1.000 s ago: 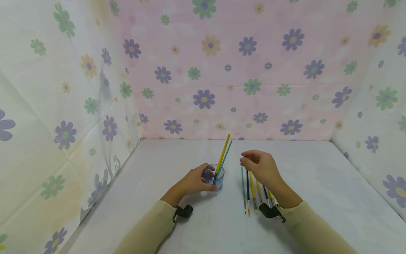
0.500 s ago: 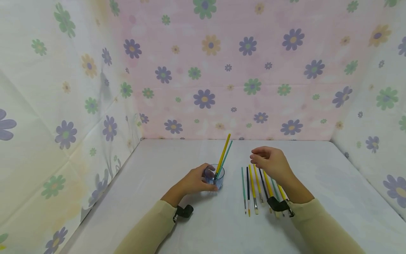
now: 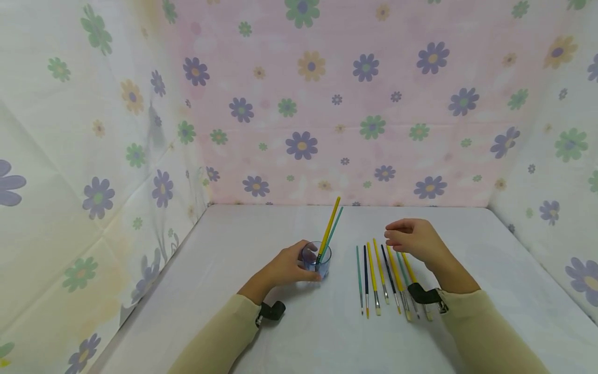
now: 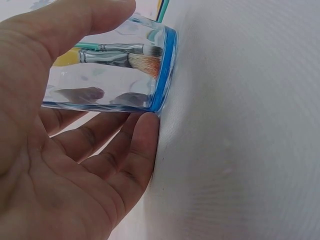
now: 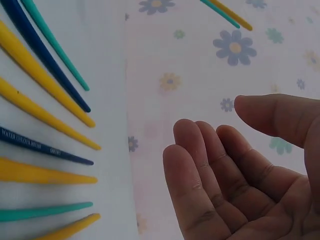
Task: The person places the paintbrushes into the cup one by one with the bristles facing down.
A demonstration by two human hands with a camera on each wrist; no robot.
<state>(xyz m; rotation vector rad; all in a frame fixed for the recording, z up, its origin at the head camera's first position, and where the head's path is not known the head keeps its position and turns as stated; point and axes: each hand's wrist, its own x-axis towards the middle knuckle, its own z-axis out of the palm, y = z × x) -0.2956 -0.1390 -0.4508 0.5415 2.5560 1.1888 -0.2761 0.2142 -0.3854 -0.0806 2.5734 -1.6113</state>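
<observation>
A small clear blue cup [image 3: 316, 259] stands on the white table and holds a yellow brush [image 3: 329, 228] and a teal brush [image 3: 333, 230], handles leaning up to the right. My left hand [image 3: 286, 267] grips the cup [image 4: 112, 70] from the left, thumb and fingers curled round it. Several paintbrushes [image 3: 384, 278] in yellow, teal and dark blue lie in a row right of the cup, bristles toward me. My right hand [image 3: 413, 240] hovers over the far right end of the row, fingers loosely curved and empty [image 5: 220, 170].
Floral cloth walls [image 3: 327, 104] close in the table [image 3: 280, 337] at the back and on both sides. A black wrist mount [image 3: 272, 310] sits by each sleeve.
My right hand has moved to the right, away from the cup, uncovering more brushes of the row. The left hand and cup have stayed put.
</observation>
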